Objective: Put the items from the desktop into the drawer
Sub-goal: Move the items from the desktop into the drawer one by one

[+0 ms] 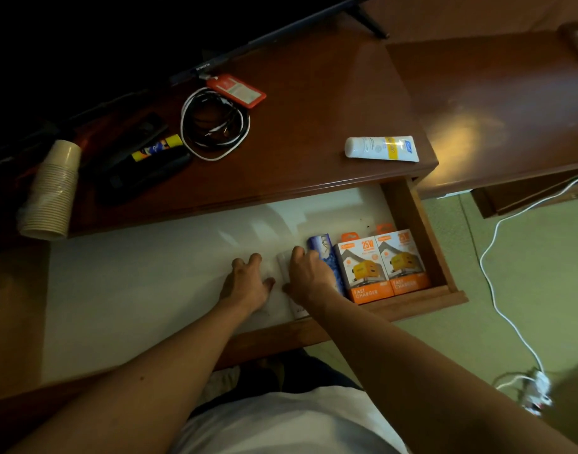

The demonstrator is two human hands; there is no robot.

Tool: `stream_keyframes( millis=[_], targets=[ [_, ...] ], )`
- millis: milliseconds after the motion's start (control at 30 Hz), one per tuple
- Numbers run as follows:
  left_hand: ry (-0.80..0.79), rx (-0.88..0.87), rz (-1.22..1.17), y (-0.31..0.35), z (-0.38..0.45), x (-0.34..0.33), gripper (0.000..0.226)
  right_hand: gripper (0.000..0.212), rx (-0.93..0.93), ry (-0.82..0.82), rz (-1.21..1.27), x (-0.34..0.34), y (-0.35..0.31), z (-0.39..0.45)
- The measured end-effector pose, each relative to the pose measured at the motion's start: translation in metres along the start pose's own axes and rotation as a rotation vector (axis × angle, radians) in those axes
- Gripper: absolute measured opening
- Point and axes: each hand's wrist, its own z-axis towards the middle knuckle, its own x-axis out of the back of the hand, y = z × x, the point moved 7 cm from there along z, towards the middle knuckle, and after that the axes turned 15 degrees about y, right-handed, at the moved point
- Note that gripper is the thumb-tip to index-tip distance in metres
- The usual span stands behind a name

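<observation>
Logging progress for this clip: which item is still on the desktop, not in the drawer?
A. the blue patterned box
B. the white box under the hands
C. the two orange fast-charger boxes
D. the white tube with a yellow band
D: the white tube lies on the desktop near its right front corner, above the open drawer.

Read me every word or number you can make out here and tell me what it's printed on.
"25W", "FAST CHARGER": left charger box.
"25", "FAST CHARGER", partly blurred: right charger box.
TV brand: too small to be sure.
Tube, glue stick, red card holder: print blurred.
</observation>
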Motion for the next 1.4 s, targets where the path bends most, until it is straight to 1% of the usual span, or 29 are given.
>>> stream_keyframes(
  millis=[33, 133, 233, 367, 467, 633, 733, 867, 1067, 1233, 1333, 1400],
  targets=[
    [0.005, 0.001, -0.011, -0.001, 0.001, -0.001, 0.056, 0.078, 0.052, 0.022, -0.032, 0.003, -0.001, 0.004],
    [0.001, -0.001, -0.050, -0.003, 0.002, -0.003, 0.057, 0.086, 0.291, 0.090, -0.173, 0.006, -0.011, 0.010],
    [-0.003, 0.009, -0.089, -0.006, 0.003, -0.004, 0.057, 0.084, 0.383, 0.077, -0.231, 0.003, -0.013, 0.014],
    [-0.017, 0.031, -0.190, -0.008, 0.006, -0.008, 0.056, 0.076, 0.374, 0.084, -0.257, 0.006, -0.006, 0.019],
    [-0.001, 0.035, -0.232, -0.004, 0.005, -0.012, 0.054, 0.076, 0.356, 0.083, -0.259, 0.009, 0.000, 0.022],
    [-0.010, 0.016, -0.264, 0.005, 0.003, -0.017, 0.052, 0.076, 0.391, 0.061, -0.281, 0.008, 0.002, 0.024],
    [-0.046, -0.006, -0.280, 0.012, 0.000, -0.022, 0.047, 0.066, 0.431, 0.079, -0.308, 0.013, 0.003, 0.026],
    [-0.044, 0.000, -0.291, 0.014, -0.003, -0.025, 0.047, 0.054, 0.476, 0.079, -0.319, 0.018, 0.009, 0.027],
    [-0.105, -0.063, -0.272, 0.016, -0.001, -0.022, 0.049, 0.058, 0.448, 0.051, -0.323, 0.016, 0.009, 0.022],
    [-0.164, -0.111, -0.275, 0.015, 0.000, -0.015, 0.048, 0.056, 0.428, 0.038, -0.361, 0.014, 0.003, 0.021],
    [-0.154, -0.083, -0.313, 0.005, -0.001, -0.006, 0.054, 0.056, 0.443, 0.053, -0.358, 0.018, -0.005, 0.019],
    [-0.104, -0.060, -0.334, -0.005, 0.002, 0.008, 0.054, 0.054, 0.491, 0.107, -0.330, 0.026, -0.019, 0.017]
  ],
)
